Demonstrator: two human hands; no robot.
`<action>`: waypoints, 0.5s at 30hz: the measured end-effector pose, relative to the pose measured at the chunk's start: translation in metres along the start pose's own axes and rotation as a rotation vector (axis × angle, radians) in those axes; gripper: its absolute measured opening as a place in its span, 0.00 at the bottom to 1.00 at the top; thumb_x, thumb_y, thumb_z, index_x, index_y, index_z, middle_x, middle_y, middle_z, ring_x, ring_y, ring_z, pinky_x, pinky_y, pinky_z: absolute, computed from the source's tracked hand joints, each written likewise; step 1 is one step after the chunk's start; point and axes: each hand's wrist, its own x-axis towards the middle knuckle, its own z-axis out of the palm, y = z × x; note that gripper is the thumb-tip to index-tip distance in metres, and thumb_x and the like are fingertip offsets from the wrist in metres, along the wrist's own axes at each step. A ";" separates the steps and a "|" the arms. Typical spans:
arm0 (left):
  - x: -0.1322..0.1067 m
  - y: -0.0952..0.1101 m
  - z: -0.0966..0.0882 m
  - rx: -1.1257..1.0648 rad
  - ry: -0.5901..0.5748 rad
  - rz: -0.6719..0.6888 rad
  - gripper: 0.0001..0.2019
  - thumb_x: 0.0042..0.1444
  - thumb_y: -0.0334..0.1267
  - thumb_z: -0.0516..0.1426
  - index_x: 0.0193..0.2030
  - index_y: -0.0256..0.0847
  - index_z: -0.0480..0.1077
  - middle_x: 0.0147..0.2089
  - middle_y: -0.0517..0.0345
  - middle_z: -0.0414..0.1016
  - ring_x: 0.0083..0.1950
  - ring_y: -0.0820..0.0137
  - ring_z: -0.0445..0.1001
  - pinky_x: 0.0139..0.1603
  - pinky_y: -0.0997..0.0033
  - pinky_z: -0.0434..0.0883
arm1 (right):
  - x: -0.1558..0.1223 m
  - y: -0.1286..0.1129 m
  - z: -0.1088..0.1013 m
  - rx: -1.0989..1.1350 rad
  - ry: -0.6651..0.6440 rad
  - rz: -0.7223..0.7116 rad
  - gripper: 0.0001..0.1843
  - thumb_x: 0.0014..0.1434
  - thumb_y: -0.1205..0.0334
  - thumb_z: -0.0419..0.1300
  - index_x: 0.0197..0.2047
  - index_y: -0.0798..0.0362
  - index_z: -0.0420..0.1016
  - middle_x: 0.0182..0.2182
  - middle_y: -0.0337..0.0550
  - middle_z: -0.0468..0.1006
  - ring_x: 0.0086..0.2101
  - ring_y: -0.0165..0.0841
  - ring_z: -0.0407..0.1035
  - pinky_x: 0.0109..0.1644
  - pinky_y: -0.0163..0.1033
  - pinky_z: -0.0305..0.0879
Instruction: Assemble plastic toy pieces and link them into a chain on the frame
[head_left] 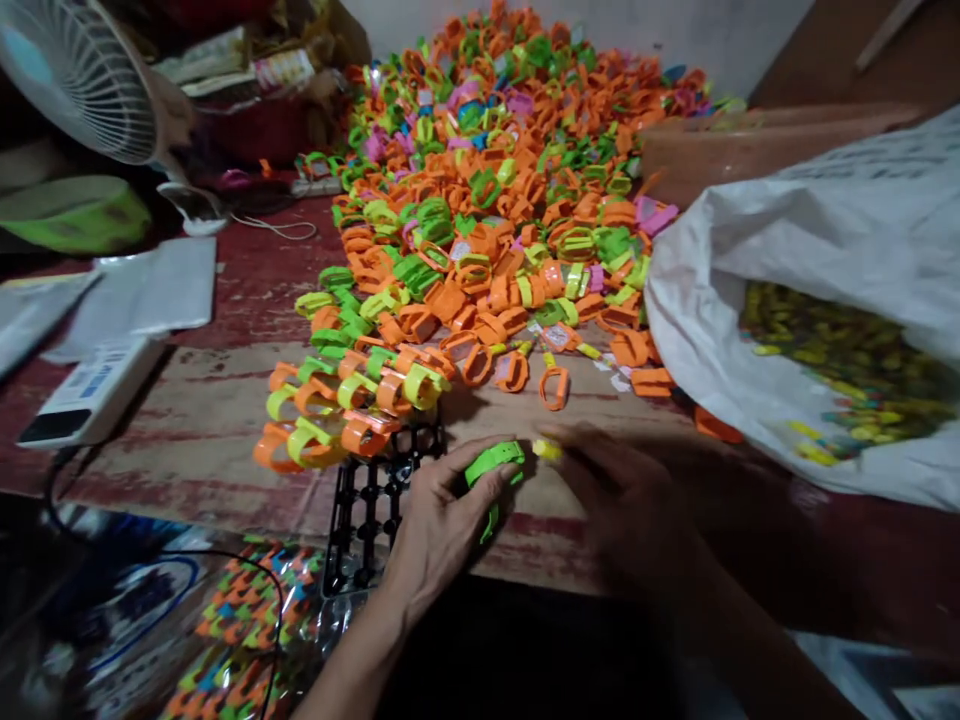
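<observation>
My left hand (442, 515) is closed around a green plastic toy watch (495, 460), its strap curving between thumb and fingers. To its right, my right hand (619, 480) is blurred and in shadow. A small yellow piece (546, 450) shows at its fingertips, a short gap from the green watch. Beside my left wrist lies a black tray (367, 510) with rows of round pockets. Orange, green and yellow toy watches (360, 400) stand in rows over its far part. One orange watch (554, 388) lies just beyond my hands with a yellow piece at its end.
A large heap of coloured toy watches (510, 210) fills the back of the table. At right, an open white sack (697, 270) holds many small yellow pieces (855, 370). On the left are a fan (90, 80), a white box (94, 390) with a cable, and plastic bags (157, 295).
</observation>
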 end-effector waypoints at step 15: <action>0.003 0.023 0.008 0.180 -0.097 0.314 0.07 0.57 0.35 0.64 0.43 0.43 0.81 0.44 0.61 0.84 0.45 0.72 0.79 0.50 0.81 0.71 | 0.004 -0.004 -0.012 0.174 0.038 -0.063 0.06 0.63 0.66 0.58 0.40 0.53 0.77 0.34 0.37 0.83 0.34 0.28 0.77 0.40 0.31 0.69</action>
